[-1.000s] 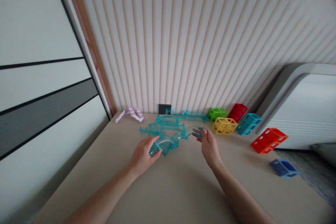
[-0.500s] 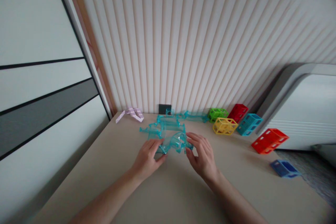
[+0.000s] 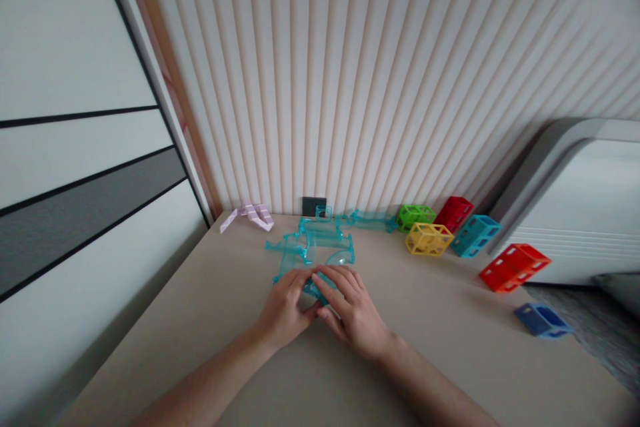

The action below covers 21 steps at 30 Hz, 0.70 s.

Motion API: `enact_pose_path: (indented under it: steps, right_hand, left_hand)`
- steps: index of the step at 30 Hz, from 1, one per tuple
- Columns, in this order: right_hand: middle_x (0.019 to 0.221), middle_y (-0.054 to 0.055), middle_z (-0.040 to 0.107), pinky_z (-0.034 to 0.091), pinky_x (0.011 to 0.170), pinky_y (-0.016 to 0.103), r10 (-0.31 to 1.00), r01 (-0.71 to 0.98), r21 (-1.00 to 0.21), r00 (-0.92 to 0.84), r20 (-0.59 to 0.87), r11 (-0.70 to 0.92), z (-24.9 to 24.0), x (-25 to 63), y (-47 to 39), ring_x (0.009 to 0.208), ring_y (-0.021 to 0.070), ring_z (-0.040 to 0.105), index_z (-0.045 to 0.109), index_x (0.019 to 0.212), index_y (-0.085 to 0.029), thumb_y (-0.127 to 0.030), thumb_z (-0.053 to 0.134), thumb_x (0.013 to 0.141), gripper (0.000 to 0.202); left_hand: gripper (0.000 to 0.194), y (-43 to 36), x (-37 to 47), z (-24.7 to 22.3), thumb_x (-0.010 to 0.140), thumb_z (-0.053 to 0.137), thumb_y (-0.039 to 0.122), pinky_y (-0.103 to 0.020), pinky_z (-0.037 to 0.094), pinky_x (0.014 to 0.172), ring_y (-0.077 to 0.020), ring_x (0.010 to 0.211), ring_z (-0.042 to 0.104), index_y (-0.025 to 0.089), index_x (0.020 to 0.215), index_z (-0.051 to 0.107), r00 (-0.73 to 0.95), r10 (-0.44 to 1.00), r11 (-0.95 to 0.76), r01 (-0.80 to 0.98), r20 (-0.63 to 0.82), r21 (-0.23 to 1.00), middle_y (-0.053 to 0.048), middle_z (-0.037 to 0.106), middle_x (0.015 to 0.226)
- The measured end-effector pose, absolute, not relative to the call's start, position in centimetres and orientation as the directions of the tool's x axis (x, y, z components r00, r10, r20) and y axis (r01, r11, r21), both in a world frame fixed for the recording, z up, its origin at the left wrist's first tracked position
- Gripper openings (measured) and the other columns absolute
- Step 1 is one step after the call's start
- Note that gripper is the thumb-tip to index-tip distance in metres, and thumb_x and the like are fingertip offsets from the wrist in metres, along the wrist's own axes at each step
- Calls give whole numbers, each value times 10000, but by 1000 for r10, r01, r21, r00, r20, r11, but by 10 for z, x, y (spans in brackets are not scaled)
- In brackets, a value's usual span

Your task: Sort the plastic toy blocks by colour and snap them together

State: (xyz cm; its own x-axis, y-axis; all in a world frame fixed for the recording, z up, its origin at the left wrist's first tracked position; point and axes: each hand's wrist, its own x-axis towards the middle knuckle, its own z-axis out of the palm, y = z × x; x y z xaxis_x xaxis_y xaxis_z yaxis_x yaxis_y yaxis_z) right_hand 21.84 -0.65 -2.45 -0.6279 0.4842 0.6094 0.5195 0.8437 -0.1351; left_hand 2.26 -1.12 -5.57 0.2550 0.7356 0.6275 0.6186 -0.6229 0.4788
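Observation:
Close together over the table, both my hands are on a see-through teal plastic track piece point(image 3: 314, 290); fingers cover most of it. My left hand point(image 3: 284, 310) grips its left side, thumb below and fingers on top. My right hand point(image 3: 354, 312) is closed over the right side, its fingertips meeting those of the left. Just behind the hands shows a curved teal piece point(image 3: 343, 257); whether it joins the held one is hidden. Further back, more teal track pieces point(image 3: 323, 235) lie in a stepped row, with a long teal piece point(image 3: 373, 223) at the right.
Along the wall are a folded lilac strip point(image 3: 257, 213) and a small black box point(image 3: 311, 205). To the right stand open-frame blocks: green point(image 3: 415, 217), yellow point(image 3: 429, 239), dark red point(image 3: 454, 215), teal point(image 3: 475, 236), orange-red point(image 3: 515, 268) and blue point(image 3: 543, 320), the last near the table's right edge.
My right hand has moved left from the right end of the curved teal piece and now meets my left hand. The left hand has barely moved.

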Motion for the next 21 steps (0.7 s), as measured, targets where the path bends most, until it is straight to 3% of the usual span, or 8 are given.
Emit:
enact_pose_path:
  steps: [4, 9, 14, 21]
  right_hand:
    - [1531, 153, 431, 406, 1104, 571, 532, 546, -146, -662, 528, 825, -23, 227, -2, 1413, 321, 394, 415, 1510, -256, -292, 449, 1020, 493]
    - [1353, 141, 565, 529, 1008, 454, 584, 546, -239, -644, 495, 803, -27, 234, 3, 1236, 270, 560, 433, 1500, -264, -368, 476, 1025, 487]
    - [1252, 136, 559, 587, 919, 373, 637, 531, -361, -559, 531, 766, -38, 233, 5, 1131, 237, 622, 471, 1469, -264, -424, 464, 1025, 472]
    - [1200, 130, 585, 607, 835, 375, 650, 631, -315, -412, 638, 709, -36, 238, 7, 999, 228, 660, 531, 1422, -282, -398, 477, 1024, 418]
  left_hand:
    - [428, -11, 19, -52, 819, 678, 229, -393, 573, 915, -254, 1046, 686, 203, 1223, 537, 237, 747, -606, 628, 621, 488, -109, 704, 1117]
    - [415, -13, 21, -49, 797, 664, 213, -380, 581, 891, -248, 1029, 685, 194, 1194, 545, 261, 727, -632, 616, 635, 470, -100, 703, 1088]
    - [332, -14, 23, -48, 813, 651, 250, -366, 593, 811, -247, 931, 695, 188, 1132, 585, 290, 718, -640, 633, 632, 437, -87, 707, 968]
    - [423, -11, 20, -51, 805, 657, 200, -368, 583, 876, -235, 1001, 696, 208, 1216, 561, 280, 754, -607, 642, 594, 468, -85, 718, 1095]
